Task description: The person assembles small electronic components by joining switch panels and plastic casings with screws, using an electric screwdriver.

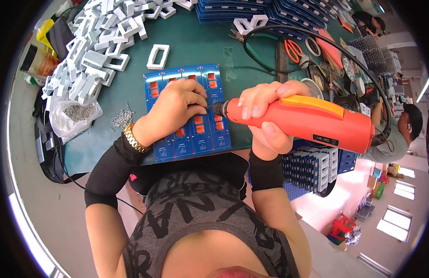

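My right hand (270, 116) is wrapped round a red electric screwdriver (312, 121) with an orange lever. The tool lies nearly level, its black nose pointing left. At its tip my left hand (179, 104) pinches thumb and fingers together; whatever they hold is too small to make out. Beneath the left hand is a blue panel (166, 150) of printed boards with orange-red components, partly covered by that hand. A white rectangular frame (165, 57) lies just past the panel's far edge. Left of the panel is a small pile of screws (123, 117).
A heap of white frames (103, 41) covers the far left, with a plastic bag of screws (77, 112) nearer me. Blue panels (288, 16) are stacked at the back. Red-handled scissors (293, 50) and a black cable (312, 31) lie right. Another person (400, 132) is at far right.
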Motion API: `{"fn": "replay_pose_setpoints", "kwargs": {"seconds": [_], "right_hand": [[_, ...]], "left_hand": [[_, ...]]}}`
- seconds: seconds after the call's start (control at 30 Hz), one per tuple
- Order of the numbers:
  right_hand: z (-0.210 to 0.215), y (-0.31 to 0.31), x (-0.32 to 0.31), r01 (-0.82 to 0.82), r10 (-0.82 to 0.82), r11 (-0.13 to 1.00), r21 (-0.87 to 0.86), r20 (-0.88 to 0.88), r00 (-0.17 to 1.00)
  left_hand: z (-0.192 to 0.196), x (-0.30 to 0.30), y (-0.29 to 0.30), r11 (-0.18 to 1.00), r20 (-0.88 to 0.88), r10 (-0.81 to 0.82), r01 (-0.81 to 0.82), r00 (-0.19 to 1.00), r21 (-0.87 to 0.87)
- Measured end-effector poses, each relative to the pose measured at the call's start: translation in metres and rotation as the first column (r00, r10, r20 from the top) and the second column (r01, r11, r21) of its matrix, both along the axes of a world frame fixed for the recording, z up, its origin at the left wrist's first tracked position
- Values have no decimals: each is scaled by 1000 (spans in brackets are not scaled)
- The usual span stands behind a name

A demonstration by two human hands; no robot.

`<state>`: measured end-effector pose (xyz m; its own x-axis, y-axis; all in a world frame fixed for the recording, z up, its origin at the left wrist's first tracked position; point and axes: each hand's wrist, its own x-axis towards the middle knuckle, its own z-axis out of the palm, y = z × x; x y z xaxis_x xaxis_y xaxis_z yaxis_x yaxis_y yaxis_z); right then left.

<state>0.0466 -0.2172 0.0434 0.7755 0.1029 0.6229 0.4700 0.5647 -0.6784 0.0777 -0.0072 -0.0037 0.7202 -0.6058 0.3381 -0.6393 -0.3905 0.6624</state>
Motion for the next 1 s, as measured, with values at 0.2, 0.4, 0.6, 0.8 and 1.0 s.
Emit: {"fn": "replay_pose_setpoints", "kwargs": {"seconds": [0.2,0.4,0.6,0.8,1.0], "right_hand": [[0,8,2,-42,42,999,-19,-32,999],[14,24,0,63,-89,978,-198,-127,988],[16,28,13,25,-64,967,-253,-147,987],[27,44,24,-80,41,960,-267,-149,988],[30,53,22,-158,58,943,-292,-324,944]], "left_hand": [[-3,1,-1,1000,18,17,-17,1000,-16],[-2,-3,4,1000,-5,5,-5,1000,9],[28,-21,56,843,107,534,-538,839,2],[10,-31,102,610,45,755,-725,654,320],[0,-30,99,641,98,684,-659,723,393]]}}
